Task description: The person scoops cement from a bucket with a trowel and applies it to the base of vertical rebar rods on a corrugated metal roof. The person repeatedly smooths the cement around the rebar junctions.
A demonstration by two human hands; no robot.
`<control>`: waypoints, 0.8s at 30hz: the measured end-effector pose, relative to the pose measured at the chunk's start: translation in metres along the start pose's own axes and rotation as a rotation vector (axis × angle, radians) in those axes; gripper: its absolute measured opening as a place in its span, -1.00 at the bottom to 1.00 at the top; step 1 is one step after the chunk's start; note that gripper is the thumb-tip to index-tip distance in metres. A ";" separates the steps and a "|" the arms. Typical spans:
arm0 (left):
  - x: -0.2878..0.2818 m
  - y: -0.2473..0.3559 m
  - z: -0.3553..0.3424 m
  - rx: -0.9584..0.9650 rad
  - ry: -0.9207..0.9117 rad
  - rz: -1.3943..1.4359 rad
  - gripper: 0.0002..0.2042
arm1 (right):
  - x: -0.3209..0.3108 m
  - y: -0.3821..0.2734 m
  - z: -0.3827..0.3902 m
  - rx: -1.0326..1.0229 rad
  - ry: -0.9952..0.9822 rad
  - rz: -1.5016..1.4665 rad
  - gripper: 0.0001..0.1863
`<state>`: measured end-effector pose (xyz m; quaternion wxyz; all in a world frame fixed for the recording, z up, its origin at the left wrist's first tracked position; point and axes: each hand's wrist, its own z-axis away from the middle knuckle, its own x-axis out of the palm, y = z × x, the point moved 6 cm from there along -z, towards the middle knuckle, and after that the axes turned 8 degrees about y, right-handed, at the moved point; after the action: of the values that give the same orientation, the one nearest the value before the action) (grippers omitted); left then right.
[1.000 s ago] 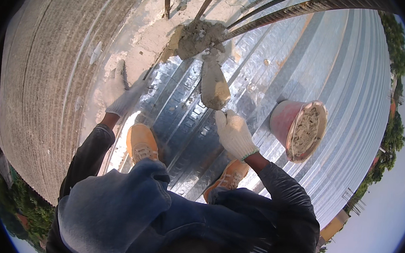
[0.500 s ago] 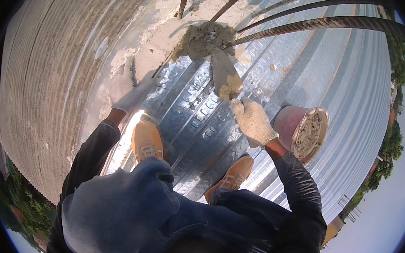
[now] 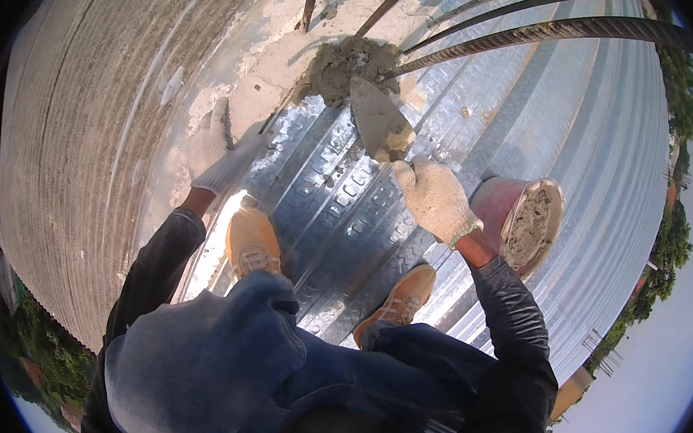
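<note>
My gloved right hand (image 3: 433, 197) is closed around the handle of a mortar-smeared trowel (image 3: 377, 117). The blade points up and left, its tip at a lump of wet grey mortar (image 3: 338, 69) packed around the foot of steel rebars (image 3: 498, 43). My gloved left hand (image 3: 213, 157) rests with fingers extended on the pale concrete strip (image 3: 260, 75), left of the ribbed metal sheeting (image 3: 323, 198). Just right of my right hand stands a pinkish bucket (image 3: 494, 208) holding grey mortar.
My two tan shoes (image 3: 254, 238) are on the metal sheet below my hands. More rebars (image 3: 312, 2) rise at the top. A broad brownish grooved surface (image 3: 84, 139) curves away on the left. Treetops and sky show past the right edge of the sheeting.
My right hand and trowel have moved up and rightward over the last second. In the latest half second the blade tip has swung a little left along the mortar's lower edge.
</note>
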<state>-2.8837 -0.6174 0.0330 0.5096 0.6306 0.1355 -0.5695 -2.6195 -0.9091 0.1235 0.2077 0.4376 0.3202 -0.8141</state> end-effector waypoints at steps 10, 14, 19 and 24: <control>-0.001 0.006 -0.009 0.010 0.027 -0.008 0.15 | -0.014 0.044 0.040 0.226 -0.159 -0.268 -0.27; -0.003 0.006 -0.014 0.001 0.029 -0.016 0.16 | -0.020 0.013 0.030 0.038 -0.035 -0.116 -0.30; -0.009 0.009 -0.010 -0.016 0.033 -0.024 0.16 | 0.009 0.029 0.004 0.081 -0.024 -0.132 -0.30; -0.012 0.009 -0.011 -0.073 0.001 -0.009 0.16 | -0.005 -0.012 0.049 0.234 -0.289 -0.305 -0.31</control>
<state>-2.8747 -0.6080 0.0455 0.5297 0.6113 0.1590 -0.5661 -2.6528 -0.9346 0.1516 0.0741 0.2845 0.2531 -0.9217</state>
